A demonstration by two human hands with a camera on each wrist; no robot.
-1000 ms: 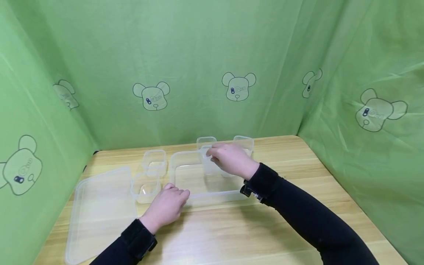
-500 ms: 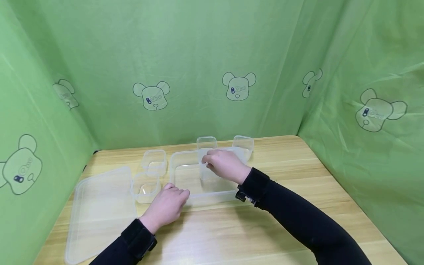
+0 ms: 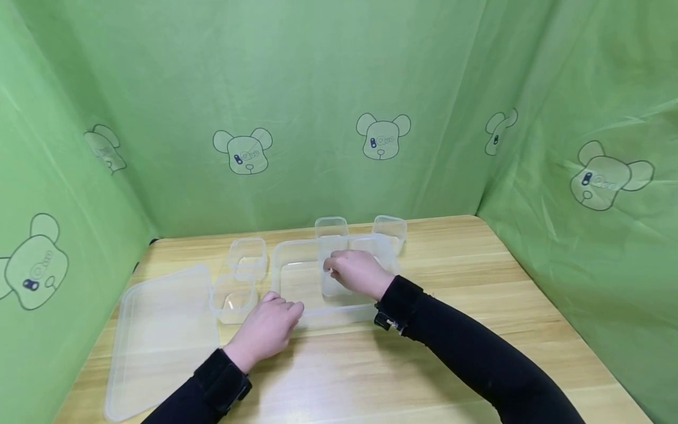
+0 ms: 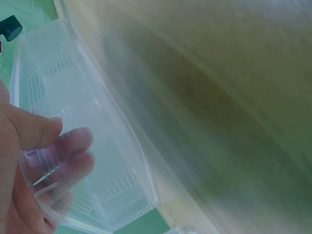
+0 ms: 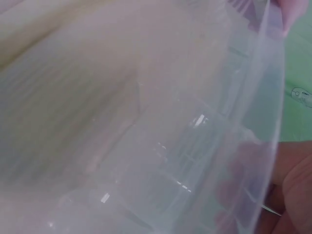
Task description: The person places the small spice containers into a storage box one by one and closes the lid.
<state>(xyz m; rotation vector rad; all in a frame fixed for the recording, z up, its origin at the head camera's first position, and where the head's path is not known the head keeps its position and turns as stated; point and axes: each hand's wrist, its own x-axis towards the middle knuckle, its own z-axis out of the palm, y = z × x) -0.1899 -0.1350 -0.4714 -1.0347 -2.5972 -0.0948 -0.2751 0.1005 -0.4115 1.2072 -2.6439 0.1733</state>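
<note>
Right hand (image 3: 357, 271) pinches the rim of a clear plastic inner container (image 3: 333, 285), at 2 o'clock within a large, clear rectangular plastic box (image 3: 328, 318); floor contact unclear. Left hand (image 3: 267, 324) grips the box's wall at 7 o'clock. Best handling, probably: container level, pressure light, box braced. Outside, small clear square plastic tubs: near-left tub (image 3: 235, 299) at 9 o'clock, far-left tub (image 3: 247, 259) at 10; wood grain shows through both.

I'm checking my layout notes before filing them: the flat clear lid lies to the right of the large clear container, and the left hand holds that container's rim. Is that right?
Not quite: the flat clear lid lies to the left of the large clear container, as the head view shows. The left hand does hold that container's rim.
</note>
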